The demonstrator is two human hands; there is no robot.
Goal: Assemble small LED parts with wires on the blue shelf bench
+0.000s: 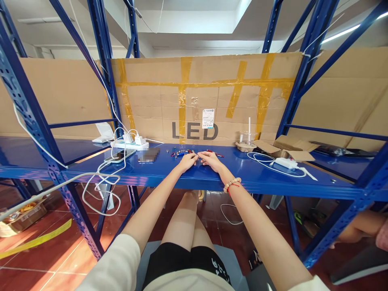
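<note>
My left hand (188, 161) rests on the blue shelf top (163, 173), its fingers drawn together. Close beside it, my right hand (210, 159) is bent inward with its fingertips pinched. The fingertips of both hands nearly meet, and whatever they hold is too small to make out. A cluster of small blue and red items (181, 153) lies just behind my left hand. Behind my right hand is a thin red tool or pen (217, 154), partly covered by the fingers. A beaded bracelet (232, 184) circles my right wrist.
At left sit a power strip (141, 146) with plugs, a phone (119, 156) and looped white cables. To the right are a clear plastic cup (247, 138) with a straw, an open cardboard box (281, 147) and a white adapter (285, 163). Taped cardboard (151, 101) stands behind.
</note>
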